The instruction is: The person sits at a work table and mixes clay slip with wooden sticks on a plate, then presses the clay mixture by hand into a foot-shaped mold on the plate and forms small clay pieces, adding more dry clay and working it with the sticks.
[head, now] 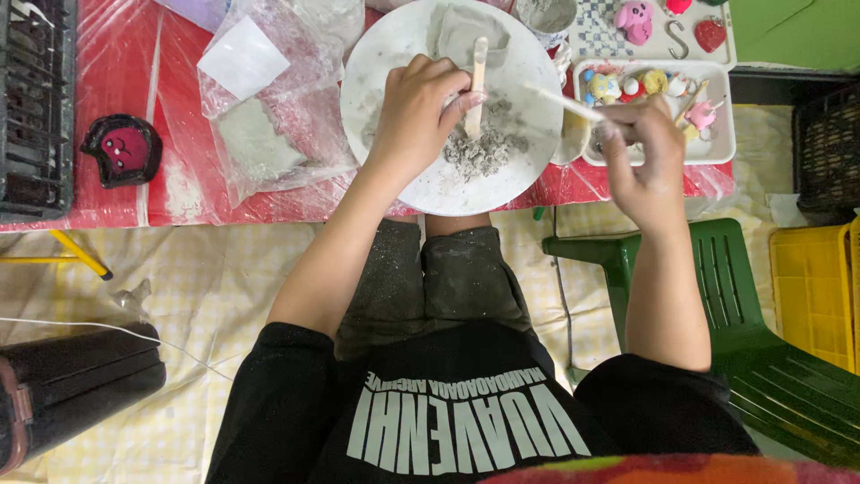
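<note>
Head view: left hand (pixel 414 112) fingers pinch a flat wooden stick (pixel 477 85), upright over grey crumbly clay (pixel 484 148) on the white plate (pixel 385 63); right hand (pixel 643 152) grips a thin stick (pixel 560 100) slanting toward that pile.

One white plate (pixel 421 179), two wooden sticks (pixel 477 85), two hands (pixel 417 112), one green chair (pixel 743 332)

Left hand (pixel 417 112) holds a flat wooden stick (pixel 477 85) upright in crumbly grey clay (pixel 484 148) on a round white plate (pixel 394 54); right hand (pixel 647 161) grips a thin white stick (pixel 560 100).
</note>
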`<move>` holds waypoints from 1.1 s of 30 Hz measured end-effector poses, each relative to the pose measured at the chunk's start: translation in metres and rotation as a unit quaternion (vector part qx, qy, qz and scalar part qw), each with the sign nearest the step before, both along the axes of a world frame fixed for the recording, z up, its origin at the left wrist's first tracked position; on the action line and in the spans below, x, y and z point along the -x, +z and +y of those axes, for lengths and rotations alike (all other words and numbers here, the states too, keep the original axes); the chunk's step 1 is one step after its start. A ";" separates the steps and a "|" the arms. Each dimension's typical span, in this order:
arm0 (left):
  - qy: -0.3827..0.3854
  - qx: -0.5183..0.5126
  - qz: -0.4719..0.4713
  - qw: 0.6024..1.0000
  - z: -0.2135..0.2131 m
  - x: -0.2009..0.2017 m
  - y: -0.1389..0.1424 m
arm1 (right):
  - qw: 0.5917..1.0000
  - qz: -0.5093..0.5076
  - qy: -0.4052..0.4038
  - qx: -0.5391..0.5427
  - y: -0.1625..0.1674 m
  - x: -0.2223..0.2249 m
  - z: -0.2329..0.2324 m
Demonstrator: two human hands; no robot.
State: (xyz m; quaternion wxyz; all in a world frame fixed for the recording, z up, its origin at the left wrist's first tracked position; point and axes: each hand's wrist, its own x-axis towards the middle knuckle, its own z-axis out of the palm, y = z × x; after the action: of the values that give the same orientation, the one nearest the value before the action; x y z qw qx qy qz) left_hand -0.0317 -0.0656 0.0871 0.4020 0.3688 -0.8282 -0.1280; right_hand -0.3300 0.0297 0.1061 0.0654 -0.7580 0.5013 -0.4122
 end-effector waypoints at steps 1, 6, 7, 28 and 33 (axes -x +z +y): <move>-0.008 0.006 0.004 1.000 0.000 0.001 0.000 | 1.000 0.000 -0.015 0.015 -0.001 0.002 -0.002; -0.031 0.006 0.032 0.999 0.002 0.007 0.000 | 0.994 -0.094 -0.026 -0.039 -0.011 0.004 -0.011; -0.032 0.001 0.041 0.999 0.003 0.008 0.000 | 0.996 -0.077 -0.021 -0.044 -0.013 0.001 -0.013; -0.033 -0.098 0.273 0.956 0.029 0.002 0.033 | 0.993 -0.064 0.068 -0.069 -0.001 -0.083 -0.014; -0.087 -0.054 0.217 0.971 0.027 -0.008 0.038 | 0.992 -0.044 0.094 -0.075 -0.001 -0.080 -0.007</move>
State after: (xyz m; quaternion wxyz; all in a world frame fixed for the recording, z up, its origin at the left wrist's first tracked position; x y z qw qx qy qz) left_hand -0.0236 -0.0381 0.1256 0.5386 0.2800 -0.7421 -0.2844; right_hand -0.2502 0.0231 0.1054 0.1825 -0.7755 0.4542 -0.3987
